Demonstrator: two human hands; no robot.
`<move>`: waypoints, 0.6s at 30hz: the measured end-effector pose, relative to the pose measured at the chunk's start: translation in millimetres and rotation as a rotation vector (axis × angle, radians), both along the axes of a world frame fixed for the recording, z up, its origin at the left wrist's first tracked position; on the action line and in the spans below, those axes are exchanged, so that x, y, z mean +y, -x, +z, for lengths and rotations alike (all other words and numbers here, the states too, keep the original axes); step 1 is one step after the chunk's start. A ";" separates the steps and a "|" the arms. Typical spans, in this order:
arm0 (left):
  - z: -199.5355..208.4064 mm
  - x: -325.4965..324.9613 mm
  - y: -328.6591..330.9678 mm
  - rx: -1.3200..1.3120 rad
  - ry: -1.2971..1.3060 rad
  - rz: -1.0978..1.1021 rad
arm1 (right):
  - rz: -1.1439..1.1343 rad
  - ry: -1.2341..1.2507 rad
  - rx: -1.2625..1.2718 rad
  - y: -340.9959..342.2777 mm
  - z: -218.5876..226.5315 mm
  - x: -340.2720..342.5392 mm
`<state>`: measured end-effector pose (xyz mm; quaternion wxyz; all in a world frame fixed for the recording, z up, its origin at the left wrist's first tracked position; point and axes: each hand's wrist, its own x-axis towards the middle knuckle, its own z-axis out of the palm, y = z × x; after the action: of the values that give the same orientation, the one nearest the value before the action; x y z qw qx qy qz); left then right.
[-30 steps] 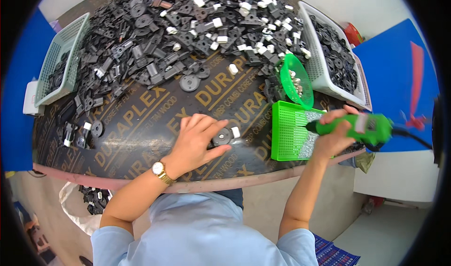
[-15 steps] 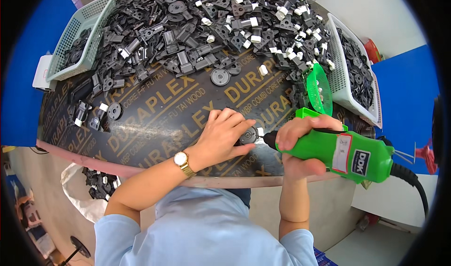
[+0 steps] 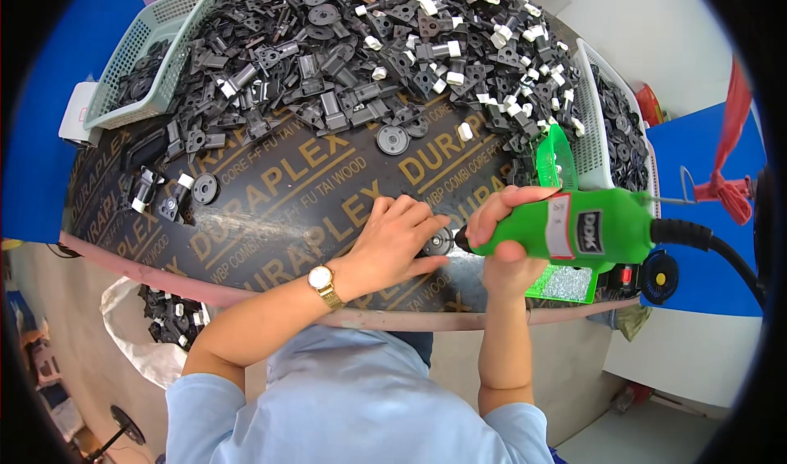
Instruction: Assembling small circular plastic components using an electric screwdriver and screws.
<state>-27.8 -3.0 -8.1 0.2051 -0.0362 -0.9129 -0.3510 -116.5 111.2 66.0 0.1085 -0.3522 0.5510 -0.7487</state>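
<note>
My left hand (image 3: 397,233), with a gold watch on the wrist, presses a round black plastic wheel part (image 3: 441,241) against the dark printed board near the front edge. Its fingers curl around the part, and the far side of it is hidden under them. In my right hand (image 3: 510,233) is a green electric screwdriver (image 3: 566,230), held nearly level with its cord running off to the right. The black nose of the driver points at the wheel part and sits right beside it. Whether the bit touches a screw is too small to tell.
A heap of black and white plastic parts (image 3: 344,62) covers the far board. Pale baskets stand left (image 3: 147,79) and right (image 3: 586,128). Beside the right one are a green dish (image 3: 557,156) and a green tray of small screws (image 3: 564,284). A white bag (image 3: 135,341) hangs below left.
The screwdriver's back end has swung away from me, and the driver lies more level. The screw tray below it now shows. My left hand keeps its hold on the wheel part.
</note>
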 end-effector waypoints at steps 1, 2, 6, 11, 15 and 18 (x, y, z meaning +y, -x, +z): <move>0.0 1.1 -0.4 -0.010 0.000 -0.008 | -0.046 -0.016 0.024 -4.0 1.3 -2.8; 0.4 2.1 -0.2 -0.007 0.000 -0.005 | -0.092 -0.031 0.047 -6.3 2.4 -4.6; 0.5 7.1 1.5 -0.011 0.018 0.024 | -0.250 -0.003 0.115 -9.4 -1.1 -5.7; 8.8 10.7 -1.5 -0.055 0.104 0.076 | -0.230 0.168 0.141 -6.1 15.2 15.8; 34.3 -23.6 -44.7 -0.303 -0.052 0.000 | -0.428 0.137 0.312 28.4 33.4 63.3; 72.3 -80.0 -118.8 -0.551 -0.465 -0.209 | -0.571 0.057 0.352 51.3 32.7 104.2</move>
<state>90.9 -83.1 64.2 -0.0824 0.0142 -0.8212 -0.5645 -167.8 215.4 98.7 -0.2124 -0.3102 0.6167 -0.6916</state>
